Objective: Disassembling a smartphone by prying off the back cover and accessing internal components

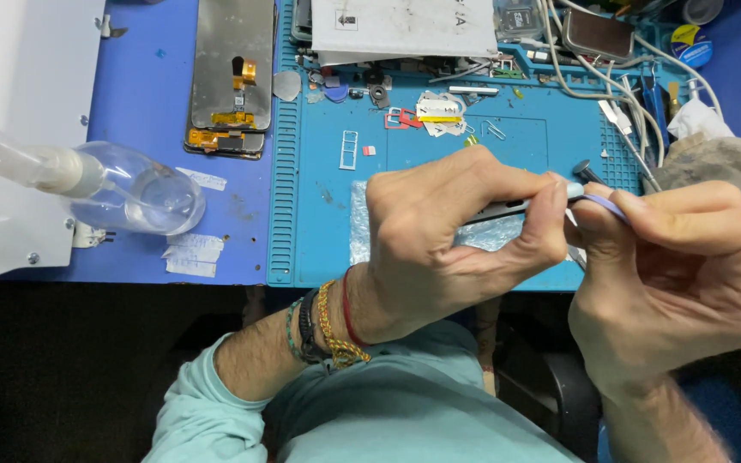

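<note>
The left hand (439,244) is closing around a slim phone (495,210), holding it on edge above the blue work mat (319,231) so that its side seam is facing the other hand. The right hand (679,266) is pinching a thin purple pry tool (602,203) between thumb and fingers, its tip meeting the phone's end just beside the left thumb, which seems to be steadying the join. Small parts, a white card tray (349,149) among them, are lying spread on the mat, kept within reach. Two screen panels (231,81) are resting stacked on the counter (143,94), well apart, near a clear squeeze bottle (130,184) lying on its side.
</note>
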